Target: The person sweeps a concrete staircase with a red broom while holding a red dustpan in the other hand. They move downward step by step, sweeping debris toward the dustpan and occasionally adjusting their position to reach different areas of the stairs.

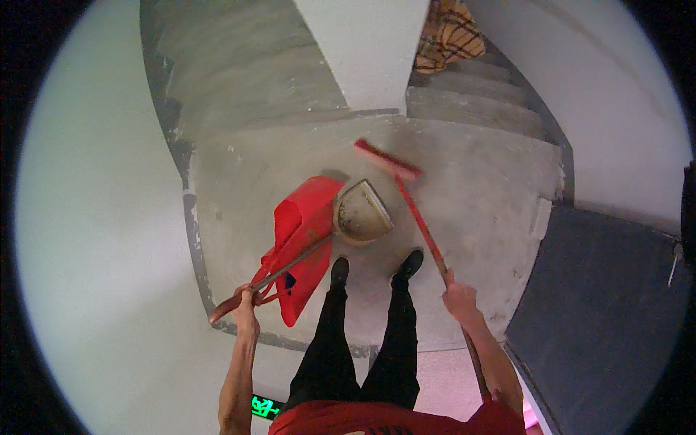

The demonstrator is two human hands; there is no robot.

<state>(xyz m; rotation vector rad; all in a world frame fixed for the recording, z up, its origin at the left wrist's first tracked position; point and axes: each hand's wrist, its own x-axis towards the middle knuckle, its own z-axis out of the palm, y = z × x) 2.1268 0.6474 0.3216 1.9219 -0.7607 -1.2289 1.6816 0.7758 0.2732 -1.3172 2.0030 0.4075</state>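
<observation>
My left hand [246, 302] grips the brown handle of a long-handled dustpan [363, 217]. Its beige pan rests on or just above the concrete floor in front of my feet, with dark specks inside. A red bag [304, 234] hangs by its straps at the same hand, partly behind the dustpan handle. Closed around a red pole, my right hand [461, 302] holds a broom [387, 159]. The broom's red head is angled across the landing, ahead and to the right of the pan, slightly blurred. Whether its bristles touch the floor I cannot tell.
Steps [473, 103] with a plaid cloth [448, 41] on them lie at the far right. Another flight [244, 70] lies at the far left, beyond a white dividing wall [375, 54]. A dark grey door [603, 315] stands at right. A lit green sign [265, 406] is low left.
</observation>
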